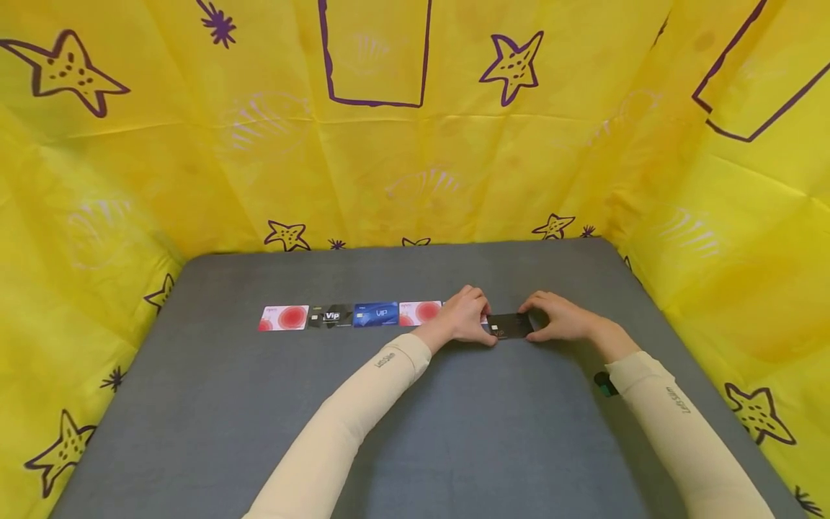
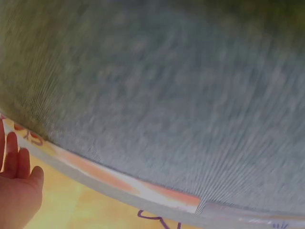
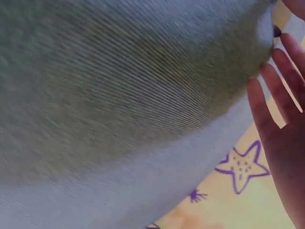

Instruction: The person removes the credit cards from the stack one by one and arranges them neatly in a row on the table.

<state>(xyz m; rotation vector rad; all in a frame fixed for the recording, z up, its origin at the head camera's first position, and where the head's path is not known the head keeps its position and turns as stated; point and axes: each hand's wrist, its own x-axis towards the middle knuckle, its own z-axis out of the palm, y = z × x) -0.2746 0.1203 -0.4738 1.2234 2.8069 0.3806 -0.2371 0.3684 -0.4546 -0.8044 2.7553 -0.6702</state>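
A black VIP card [image 1: 509,326] lies between my two hands at the right end of a row of cards. My left hand [image 1: 462,317] pinches its left side, thumb at the near corner and fingers at the far one. The right hand [image 1: 563,317] grips the opposite side in the same way. Just left of the black card, a whitish card [image 1: 483,319] shows only a sliver past the left hand. Only part of each hand appears in the wrist views; fingers of the right hand [image 3: 286,129] look spread there, and the card is hardly visible.
Leftward the row continues: a red-and-white card [image 1: 418,313], a blue VIP card [image 1: 376,314], a black-and-grey Vip card [image 1: 331,316] and another red-and-white card [image 1: 284,318]. They lie on a grey cloth-covered table [image 1: 454,432]. Yellow patterned curtains [image 1: 363,173] surround its back and sides.
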